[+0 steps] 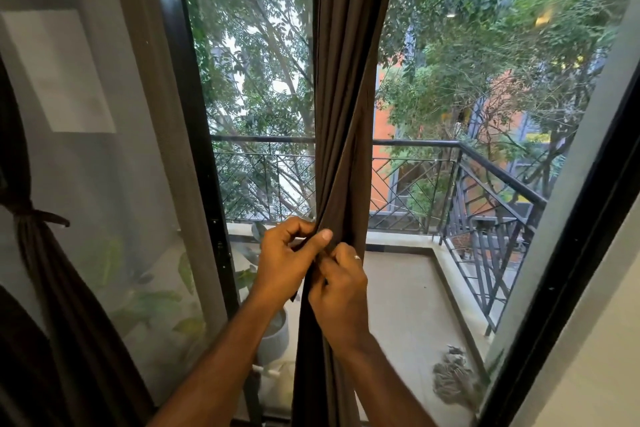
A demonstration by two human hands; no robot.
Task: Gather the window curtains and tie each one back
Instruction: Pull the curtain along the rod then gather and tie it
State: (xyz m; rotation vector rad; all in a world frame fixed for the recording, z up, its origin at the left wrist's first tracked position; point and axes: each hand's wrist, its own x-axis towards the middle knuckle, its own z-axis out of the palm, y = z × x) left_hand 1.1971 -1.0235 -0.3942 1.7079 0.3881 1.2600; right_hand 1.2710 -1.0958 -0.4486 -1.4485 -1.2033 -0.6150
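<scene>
A dark brown curtain (349, 97) hangs bunched in the middle of the window. My left hand (285, 260) grips the gathered folds from the left, thumb pressed on the front. My right hand (341, 298), with a ring on one finger, pinches the fabric just below and to the right. The two hands touch at the bunch. At the far left hangs a second dark curtain (52, 288), tied with a knotted band (34, 217) about its middle.
A black window frame (194, 135) stands left of the curtain and another (568, 274) slants at the right. Beyond the glass lie a balcony with a black railing (485, 156), a white plant pot (275, 336) and a mop head (452, 378).
</scene>
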